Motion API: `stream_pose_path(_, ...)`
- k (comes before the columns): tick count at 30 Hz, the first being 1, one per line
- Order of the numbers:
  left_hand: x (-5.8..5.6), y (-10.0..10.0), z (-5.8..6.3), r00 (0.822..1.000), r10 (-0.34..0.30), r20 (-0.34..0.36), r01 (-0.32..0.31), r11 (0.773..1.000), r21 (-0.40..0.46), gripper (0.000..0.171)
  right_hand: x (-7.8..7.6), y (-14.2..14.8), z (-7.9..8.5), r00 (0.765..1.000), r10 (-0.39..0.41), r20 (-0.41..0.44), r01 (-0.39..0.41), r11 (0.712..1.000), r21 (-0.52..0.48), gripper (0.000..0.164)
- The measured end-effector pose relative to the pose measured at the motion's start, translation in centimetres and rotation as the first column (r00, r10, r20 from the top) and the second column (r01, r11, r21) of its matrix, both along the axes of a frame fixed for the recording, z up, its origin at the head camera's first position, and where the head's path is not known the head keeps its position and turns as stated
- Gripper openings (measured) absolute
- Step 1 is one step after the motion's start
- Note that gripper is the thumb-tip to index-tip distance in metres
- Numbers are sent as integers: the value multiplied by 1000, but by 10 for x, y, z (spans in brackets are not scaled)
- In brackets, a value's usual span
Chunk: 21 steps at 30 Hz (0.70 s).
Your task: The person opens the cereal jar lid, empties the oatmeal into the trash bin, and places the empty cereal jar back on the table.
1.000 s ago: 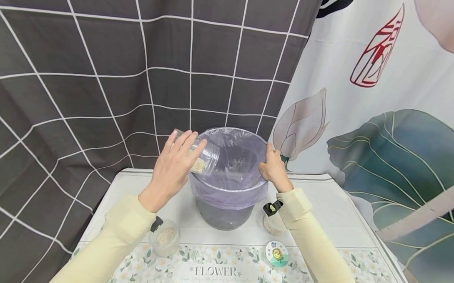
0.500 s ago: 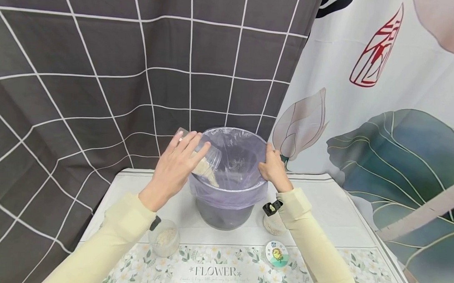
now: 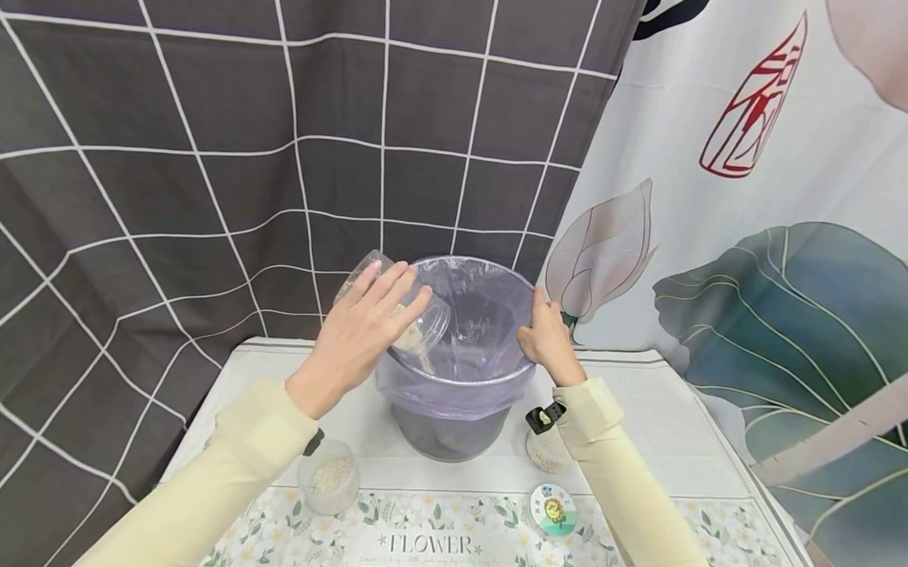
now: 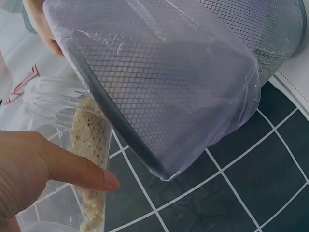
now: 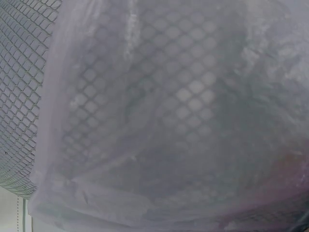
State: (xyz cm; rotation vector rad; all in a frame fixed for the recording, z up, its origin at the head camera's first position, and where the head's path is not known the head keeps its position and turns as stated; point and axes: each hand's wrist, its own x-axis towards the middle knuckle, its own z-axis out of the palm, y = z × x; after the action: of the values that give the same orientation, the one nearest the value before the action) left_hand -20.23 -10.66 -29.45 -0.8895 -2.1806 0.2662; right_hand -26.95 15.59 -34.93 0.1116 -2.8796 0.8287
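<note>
My left hand (image 3: 358, 334) holds a clear plastic jar (image 3: 436, 320), tipped with its mouth over the near left rim of a wire-mesh wastebasket (image 3: 449, 438). Pale, crumbly flakes (image 4: 89, 128) lie along the jar's lower side and spill from its mouth into the basket. A thin purple bin bag (image 3: 471, 317) lines the basket and folds down over its rim. On the opposite side, my right hand (image 3: 548, 341) grips the rim through the bag. Bag and mesh fill the right wrist view, so that hand's fingers are mostly hidden there.
Left of the basket stands a clear jar (image 3: 329, 479) of pale flakes. Another jar (image 3: 548, 452) sits partly under my right wrist. A round lid with a sunflower picture (image 3: 554, 511) lies in front, on a floral mat (image 3: 430, 550). Curtains hang behind the table.
My left hand has tipped the jar further and shifted slightly right over the rim. Flakes have begun sliding out into the lined basket. My right hand stays at the rim.
</note>
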Motion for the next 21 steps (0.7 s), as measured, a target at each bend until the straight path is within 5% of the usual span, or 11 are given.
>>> stream_pose_path(21,-1,10,1,997,1,-74,-15,983,-185,62,1,-2,2,1000,-1,1,1,1000,-7,71)
